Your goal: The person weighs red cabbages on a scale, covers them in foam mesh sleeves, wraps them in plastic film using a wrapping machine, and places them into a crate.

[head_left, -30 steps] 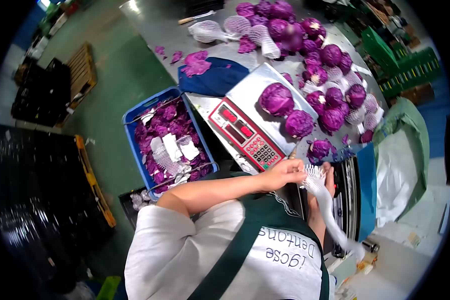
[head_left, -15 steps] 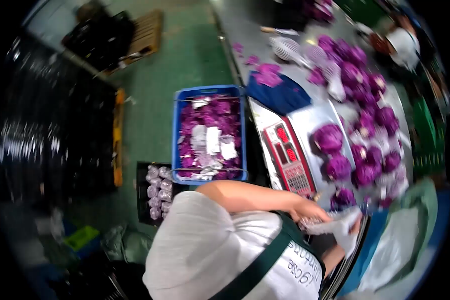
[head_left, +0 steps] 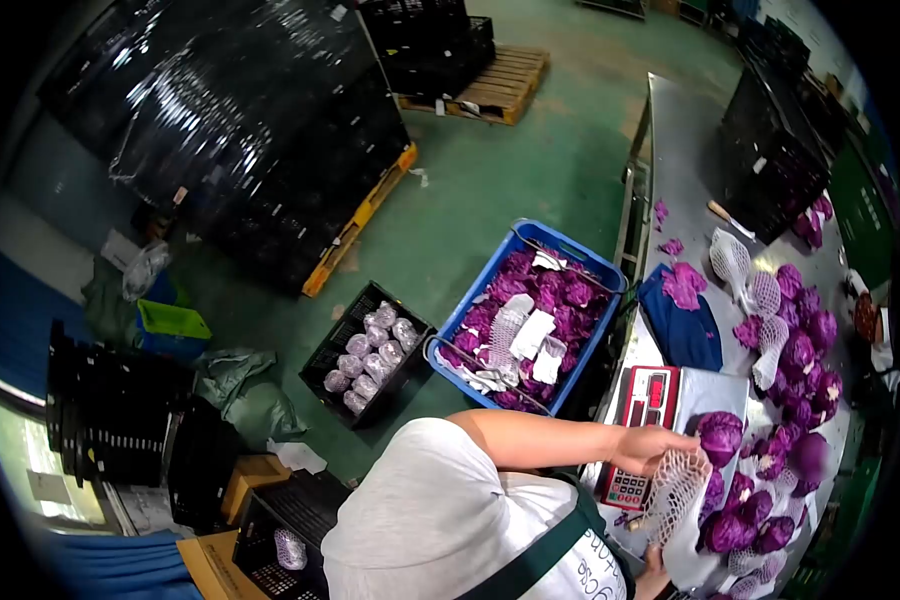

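My left hand is closed on the upper end of a white mesh sleeve, which hangs spread out beside the scale. Lower down, my right hand is closed at the sleeve's bottom end, its fingers partly hidden. Just beyond my left fingertips, a purple cabbage rests on the metal plate of the red-framed scale. A second cabbage is partly covered by the mesh. Several loose cabbages and netted pieces lie on the metal table.
A blue crate of purple leaves and a black crate of wrapped items stand on the floor. A blue cloth and a knife lie on the table. Wrapped black stacks stand on a yellow pallet.
The view has swung left, bringing more floor and crates into sight. The mesh sleeve is spread wider between my hands, and my right hand is now below my left.
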A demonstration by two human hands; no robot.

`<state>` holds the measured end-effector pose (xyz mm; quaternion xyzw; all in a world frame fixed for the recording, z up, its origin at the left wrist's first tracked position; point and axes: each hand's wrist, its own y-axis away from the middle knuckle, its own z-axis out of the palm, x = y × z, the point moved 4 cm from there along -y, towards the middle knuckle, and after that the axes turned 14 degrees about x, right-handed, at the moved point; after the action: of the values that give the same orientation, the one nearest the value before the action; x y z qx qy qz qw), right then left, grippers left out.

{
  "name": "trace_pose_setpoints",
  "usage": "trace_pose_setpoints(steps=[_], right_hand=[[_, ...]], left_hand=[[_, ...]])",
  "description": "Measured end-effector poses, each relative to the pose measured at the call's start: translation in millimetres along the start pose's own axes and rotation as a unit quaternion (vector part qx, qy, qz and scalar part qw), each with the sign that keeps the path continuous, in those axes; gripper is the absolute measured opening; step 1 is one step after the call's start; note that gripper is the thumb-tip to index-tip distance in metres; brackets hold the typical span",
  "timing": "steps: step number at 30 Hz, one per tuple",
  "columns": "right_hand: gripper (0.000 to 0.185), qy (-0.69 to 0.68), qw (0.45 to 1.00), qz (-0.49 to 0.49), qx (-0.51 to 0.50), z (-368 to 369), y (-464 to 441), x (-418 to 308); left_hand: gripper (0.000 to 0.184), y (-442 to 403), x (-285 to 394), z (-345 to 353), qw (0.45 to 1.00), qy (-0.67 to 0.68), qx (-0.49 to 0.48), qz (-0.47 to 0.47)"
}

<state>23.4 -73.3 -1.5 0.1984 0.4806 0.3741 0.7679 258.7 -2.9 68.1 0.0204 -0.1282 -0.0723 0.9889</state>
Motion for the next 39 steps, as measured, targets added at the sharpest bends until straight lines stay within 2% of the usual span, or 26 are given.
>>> trace_pose_setpoints(steps=[2,3,6,9,10,11,13,14,15,17,18,19,20,21,23,24,26,27,29,31,32,34,35,37,38,39], right_hand=[[0.038,-0.008,0.998,0.056,-0.005,6,0,23],[0.038,-0.016,0.997,0.081,-0.004,10,0,32],[0.039,-0.049,0.99,0.136,0.001,23,-2,54],[0.039,-0.086,0.984,0.157,0.012,26,2,66],[0.041,-0.008,0.993,0.09,-0.07,19,-2,64],[0.041,0.035,0.998,0.008,-0.052,40,6,59],[0.044,-0.073,0.997,0.002,-0.032,40,10,46],[0.042,-0.106,0.992,-0.047,-0.048,35,8,32],[0.04,-0.164,0.984,-0.066,-0.037,18,8,19],[0.04,-0.231,0.963,-0.138,-0.023,7,25,-15],[0.039,-0.224,0.961,-0.159,-0.015,-5,32,-24],[0.038,-0.214,0.961,-0.173,-0.017,-15,37,-33],[0.033,-0.144,0.968,-0.205,-0.003,-14,49,-39],[0.028,-0.073,0.971,-0.226,0.008,-13,60,-44],[0.015,0.019,0.957,-0.265,0.114,-32,62,-41],[0.016,0.106,0.923,-0.328,0.171,-43,60,-42],[0.021,0.236,0.819,-0.435,0.291,-58,46,-36],[0.017,0.218,0.788,-0.447,0.363,-62,36,-34],[0.007,0.195,0.74,-0.482,0.427,-62,9,-40],[0.014,0.232,0.696,-0.5,0.46,-65,-27,-49],[0.017,0.163,0.729,-0.509,0.428,-48,-38,-56],[0.028,0.198,0.709,-0.478,0.478,-45,-73,-67],[0.038,0.16,0.734,-0.445,0.488,-40,-88,-69],[0.049,0.179,0.766,-0.372,0.493,-36,-108,-71],[0.054,0.194,0.767,-0.38,0.479,-56,-137,-65],[0.055,0.19,0.791,-0.35,0.464,-50,-133,-61]], left_hand=[[0.043,6,22,1,0.994,-0.061,0.018,0.089],[0.043,11,27,6,0.996,-0.038,0.027,0.077],[0.04,13,20,5,0.992,0.121,-0.026,0.012],[0.039,8,13,-3,0.976,0.214,-0.03,-0.006],[0.039,5,10,-11,0.975,0.223,-0.01,-0.009],[0.039,-1,8,-19,0.972,0.235,0.011,-0.025],[0.037,5,9,-21,0.974,0.222,0.02,-0.036],[0.042,11,7,-27,0.979,0.196,0.04,-0.046],[0.05,14,1,-24,0.989,0.139,0.021,-0.056],[0.046,11,-24,-14,0.99,-0.03,0.077,-0.117],[0.039,10,-40,-34,0.965,-0.181,0.105,-0.158],[0.03,4,-49,-44,0.926,-0.343,0.124,-0.099],[0.025,0,-50,-45,0.867,-0.473,0.143,-0.059],[0.024,-8,-53,-54,0.831,-0.526,0.18,-0.015],[0.025,-26,-49,-72,0.757,-0.604,0.214,0.131],[0.026,-34,-45,-70,0.749,-0.606,0.222,0.148],[0.025,-50,-39,-70,0.739,-0.613,0.23,0.157],[0.026,-59,-30,-57,0.711,-0.658,0.228,0.094],[0.036,-82,-14,-28,0.623,-0.744,0.2,0.136],[0.053,-120,6,-23,0.539,-0.795,0.165,0.225],[0.059,-137,19,-15,0.507,-0.82,0.179,0.196],[0.067,-174,43,-14,0.435,-0.863,0.197,0.165],[0.068,-190,53,-20,0.396,-0.881,0.202,0.162],[0.069,-208,65,-32,0.354,-0.898,0.237,0.108],[0.073,-215,68,-41,0.343,-0.909,0.225,0.076],[0.077,-229,69,-71,0.314,-0.925,0.213,0.017]])
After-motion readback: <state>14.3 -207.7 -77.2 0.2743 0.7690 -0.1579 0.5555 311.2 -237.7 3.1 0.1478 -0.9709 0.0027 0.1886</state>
